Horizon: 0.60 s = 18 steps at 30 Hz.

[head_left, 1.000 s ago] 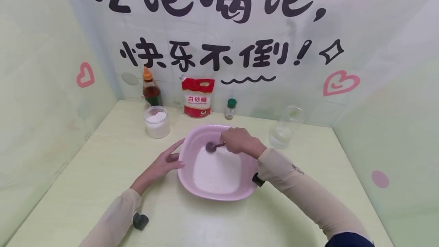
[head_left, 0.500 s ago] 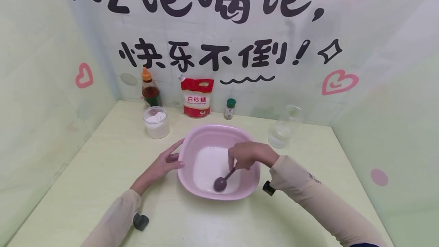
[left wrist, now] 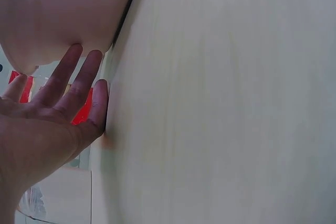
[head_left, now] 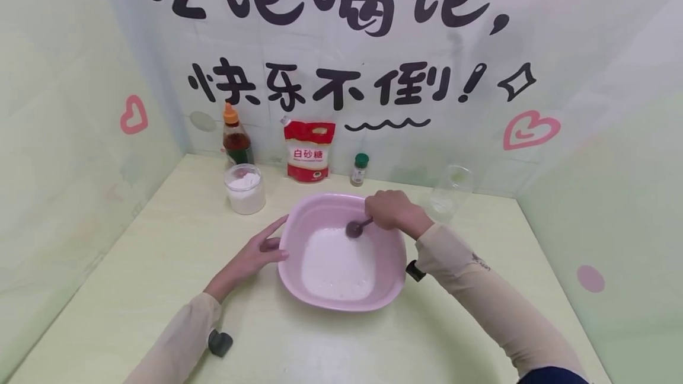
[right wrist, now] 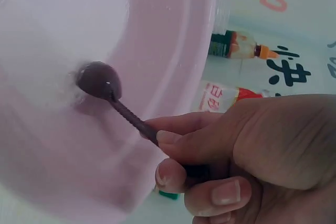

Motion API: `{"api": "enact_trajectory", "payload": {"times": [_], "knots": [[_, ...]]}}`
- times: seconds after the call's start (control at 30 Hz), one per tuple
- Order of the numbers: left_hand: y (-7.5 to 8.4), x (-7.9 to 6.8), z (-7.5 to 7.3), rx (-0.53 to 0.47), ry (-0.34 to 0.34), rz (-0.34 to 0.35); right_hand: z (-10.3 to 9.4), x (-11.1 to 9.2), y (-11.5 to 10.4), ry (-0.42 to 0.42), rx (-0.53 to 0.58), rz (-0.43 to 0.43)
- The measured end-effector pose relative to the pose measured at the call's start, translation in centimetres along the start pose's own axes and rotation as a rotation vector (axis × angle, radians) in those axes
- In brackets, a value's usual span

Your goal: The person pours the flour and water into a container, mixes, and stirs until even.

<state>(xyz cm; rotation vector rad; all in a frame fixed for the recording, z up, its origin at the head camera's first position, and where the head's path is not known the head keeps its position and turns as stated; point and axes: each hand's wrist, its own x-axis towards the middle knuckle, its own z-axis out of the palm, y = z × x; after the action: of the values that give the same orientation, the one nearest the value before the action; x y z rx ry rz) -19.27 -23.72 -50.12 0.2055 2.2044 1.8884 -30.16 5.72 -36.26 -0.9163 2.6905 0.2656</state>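
While the splayed left hand (head_left: 257,253) braces the pink basin (head_left: 291,271), the right hand (head_left: 393,212), gripping a spoon (right wrist: 101,81), should sweep its corners.

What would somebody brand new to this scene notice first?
Probably the pink basin mid-table, with whitish liquid in its bottom. The right hand holds a dark spoon inside it, while the left hand touches its left side. Then the bold black lettering across the back wall, above a red-and-white pouch.
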Motion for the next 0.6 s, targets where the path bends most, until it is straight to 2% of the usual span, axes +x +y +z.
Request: {"api": "enact_trajectory", "payload": {"times": [0.17,0.3,0.43,0.53,0.6], "knots": [[-0.1,0.0,0.0,-0.005,-0.006,0.021,0.6,1.2,-2.2,0.008,0.088,-0.072],[-0.1,-0.1,0.0,-0.001,-0.014,0.04,0.9,0.8,-4.1,-0.03,0.147,-0.181],[-0.2,0.0,0.0,0.001,-0.014,0.039,1.1,-0.6,-4.8,-0.166,0.23,-0.261],[-0.1,0.0,0.0,-0.004,-0.007,0.017,1.2,-1.8,-4.1,-0.272,0.285,-0.239],[0.0,-0.1,0.0,0.004,-0.007,0.009,1.2,-2.5,-3.1,-0.303,0.276,-0.198]]}}
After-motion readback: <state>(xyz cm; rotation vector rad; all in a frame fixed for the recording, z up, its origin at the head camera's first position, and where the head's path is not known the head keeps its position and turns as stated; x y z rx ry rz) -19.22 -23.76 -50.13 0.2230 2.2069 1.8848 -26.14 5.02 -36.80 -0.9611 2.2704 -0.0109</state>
